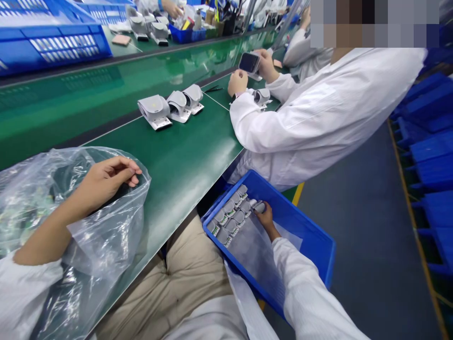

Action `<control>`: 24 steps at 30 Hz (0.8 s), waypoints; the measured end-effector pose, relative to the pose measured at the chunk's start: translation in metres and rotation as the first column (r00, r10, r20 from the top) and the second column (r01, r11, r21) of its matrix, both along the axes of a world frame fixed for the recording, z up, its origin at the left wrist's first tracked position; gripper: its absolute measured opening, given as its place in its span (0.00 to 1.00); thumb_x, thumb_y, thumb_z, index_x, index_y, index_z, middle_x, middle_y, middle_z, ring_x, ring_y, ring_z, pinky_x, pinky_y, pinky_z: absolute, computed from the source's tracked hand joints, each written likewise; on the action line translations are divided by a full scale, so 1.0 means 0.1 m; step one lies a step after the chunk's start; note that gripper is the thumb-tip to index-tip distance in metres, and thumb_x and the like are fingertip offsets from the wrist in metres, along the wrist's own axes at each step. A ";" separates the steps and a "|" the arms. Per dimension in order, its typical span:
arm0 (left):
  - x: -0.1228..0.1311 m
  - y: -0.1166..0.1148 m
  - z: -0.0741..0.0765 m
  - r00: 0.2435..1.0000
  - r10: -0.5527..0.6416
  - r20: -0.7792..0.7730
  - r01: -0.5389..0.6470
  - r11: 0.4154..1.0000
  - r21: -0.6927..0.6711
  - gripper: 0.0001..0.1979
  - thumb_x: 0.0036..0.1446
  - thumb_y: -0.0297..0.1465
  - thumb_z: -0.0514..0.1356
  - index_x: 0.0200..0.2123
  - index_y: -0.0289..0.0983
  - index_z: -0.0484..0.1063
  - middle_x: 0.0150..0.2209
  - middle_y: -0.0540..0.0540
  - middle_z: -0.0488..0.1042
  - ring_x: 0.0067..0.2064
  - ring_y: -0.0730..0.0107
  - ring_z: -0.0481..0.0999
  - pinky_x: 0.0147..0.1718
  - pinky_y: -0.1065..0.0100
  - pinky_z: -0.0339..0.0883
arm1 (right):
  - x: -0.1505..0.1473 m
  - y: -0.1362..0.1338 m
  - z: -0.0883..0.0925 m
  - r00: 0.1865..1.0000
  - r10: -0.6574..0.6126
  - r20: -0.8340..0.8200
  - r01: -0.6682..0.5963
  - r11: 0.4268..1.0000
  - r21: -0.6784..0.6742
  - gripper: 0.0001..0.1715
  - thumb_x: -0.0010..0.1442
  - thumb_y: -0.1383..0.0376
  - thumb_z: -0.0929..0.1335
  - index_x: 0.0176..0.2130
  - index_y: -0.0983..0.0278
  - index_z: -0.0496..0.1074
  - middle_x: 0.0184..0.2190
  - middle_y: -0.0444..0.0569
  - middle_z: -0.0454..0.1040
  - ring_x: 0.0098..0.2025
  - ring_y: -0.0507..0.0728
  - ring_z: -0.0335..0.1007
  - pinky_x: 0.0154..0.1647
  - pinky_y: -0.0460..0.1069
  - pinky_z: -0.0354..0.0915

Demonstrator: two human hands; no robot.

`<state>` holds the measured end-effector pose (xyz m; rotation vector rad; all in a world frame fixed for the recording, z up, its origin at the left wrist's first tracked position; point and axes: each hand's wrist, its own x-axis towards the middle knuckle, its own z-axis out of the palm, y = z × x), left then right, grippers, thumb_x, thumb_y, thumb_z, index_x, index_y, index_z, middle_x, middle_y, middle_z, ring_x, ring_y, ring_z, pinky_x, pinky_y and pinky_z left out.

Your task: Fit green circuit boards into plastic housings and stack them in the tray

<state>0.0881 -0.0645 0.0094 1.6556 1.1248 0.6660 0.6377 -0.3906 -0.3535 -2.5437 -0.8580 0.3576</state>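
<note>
My right hand [266, 216] reaches into a blue crate [307, 224] beside my leg. Its fingers close on a grey wrist blood pressure monitor [260, 207] at the end of several like it [231, 226], which stand in rows on a translucent plastic sheet [255, 252]. Over the green bench, my left hand [111, 179] rests at a clear plastic bag [102, 245], thumb and fingers curled together. Whatever those fingers pinch, if anything, is hidden. Three cuffed monitors [154, 111] stand in a row on the bench beyond.
A co-worker in a white coat [300, 123] sits to the right, holding a monitor with a dark screen [249, 62]. Blue baskets [67, 47] stand at the back left. Green circuit boards [28, 212] show through the bag. Stacked blue bins [432, 160] line the right side.
</note>
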 end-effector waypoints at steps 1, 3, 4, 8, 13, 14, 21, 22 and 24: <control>0.01 0.00 0.00 1.000 0.003 0.003 -0.003 1.000 -0.002 0.24 0.55 0.53 0.74 0.38 0.38 0.79 0.34 0.44 0.81 0.32 0.69 0.78 0.34 0.67 0.73 | -0.01 -0.06 0.00 1.000 -0.021 0.003 0.021 1.000 0.012 0.48 0.58 0.49 0.71 0.68 0.70 0.64 0.66 0.70 0.72 0.66 0.72 0.70 0.68 0.63 0.68; 0.01 -0.01 0.01 1.000 0.008 0.011 -0.008 1.000 -0.007 0.24 0.54 0.52 0.74 0.38 0.38 0.79 0.33 0.45 0.81 0.32 0.69 0.78 0.34 0.67 0.73 | -0.03 -0.14 0.01 0.999 -0.053 0.014 0.052 0.998 0.035 0.46 0.61 0.47 0.68 0.69 0.69 0.63 0.65 0.69 0.73 0.66 0.71 0.71 0.67 0.64 0.68; 0.02 -0.01 0.01 1.000 0.010 0.015 -0.010 1.000 -0.009 0.23 0.54 0.52 0.74 0.38 0.38 0.79 0.33 0.45 0.80 0.32 0.69 0.78 0.33 0.67 0.73 | -0.04 -0.17 0.03 0.998 -0.058 0.022 0.057 0.997 0.047 0.45 0.63 0.46 0.67 0.69 0.69 0.63 0.66 0.69 0.72 0.66 0.71 0.70 0.67 0.65 0.68; 0.02 -0.01 0.00 1.000 0.008 0.005 -0.008 1.000 -0.003 0.22 0.55 0.50 0.74 0.38 0.38 0.79 0.34 0.44 0.81 0.31 0.71 0.78 0.33 0.68 0.73 | -0.08 -0.14 0.12 0.999 0.017 0.048 -0.021 0.997 0.080 0.42 0.67 0.45 0.65 0.68 0.68 0.66 0.67 0.67 0.71 0.69 0.70 0.67 0.70 0.64 0.66; -0.02 0.01 -0.02 0.999 0.008 -0.041 -0.007 1.000 0.022 0.20 0.58 0.48 0.72 0.40 0.37 0.80 0.33 0.45 0.82 0.33 0.70 0.79 0.35 0.69 0.74 | -0.20 -0.01 0.19 0.989 0.131 0.065 -0.135 0.989 0.064 0.35 0.69 0.50 0.65 0.68 0.63 0.69 0.68 0.65 0.66 0.71 0.69 0.63 0.72 0.63 0.64; -0.03 0.01 -0.03 0.999 0.002 -0.048 -0.001 1.000 0.022 0.20 0.60 0.48 0.71 0.41 0.38 0.80 0.32 0.45 0.81 0.33 0.70 0.79 0.34 0.69 0.74 | -0.23 0.00 0.20 0.986 0.149 0.079 -0.154 0.987 0.053 0.35 0.70 0.51 0.64 0.69 0.63 0.68 0.69 0.65 0.64 0.71 0.69 0.63 0.72 0.63 0.64; -0.06 0.04 -0.11 1.000 -0.012 0.003 0.012 1.000 0.011 0.20 0.60 0.48 0.73 0.40 0.37 0.80 0.38 0.43 0.83 0.34 0.71 0.79 0.36 0.69 0.76 | -0.37 0.12 0.26 0.955 0.254 0.154 -0.251 0.967 -0.037 0.35 0.73 0.54 0.62 0.73 0.62 0.64 0.68 0.64 0.62 0.70 0.71 0.62 0.73 0.65 0.62; -0.06 0.04 -0.12 1.000 -0.013 0.000 0.013 1.000 0.014 0.19 0.60 0.48 0.73 0.40 0.37 0.80 0.38 0.43 0.83 0.34 0.72 0.79 0.36 0.70 0.76 | -0.39 0.15 0.26 0.952 0.267 0.148 -0.262 0.964 -0.053 0.35 0.73 0.55 0.62 0.73 0.62 0.64 0.68 0.64 0.62 0.70 0.71 0.63 0.73 0.65 0.63; -0.06 0.04 -0.12 1.000 -0.018 -0.010 0.018 1.000 0.020 0.19 0.62 0.47 0.72 0.41 0.37 0.80 0.37 0.44 0.83 0.34 0.72 0.79 0.36 0.70 0.76 | -0.43 0.18 0.26 0.955 0.261 0.142 -0.254 0.965 -0.068 0.36 0.72 0.55 0.61 0.74 0.63 0.62 0.68 0.64 0.62 0.70 0.70 0.63 0.73 0.64 0.63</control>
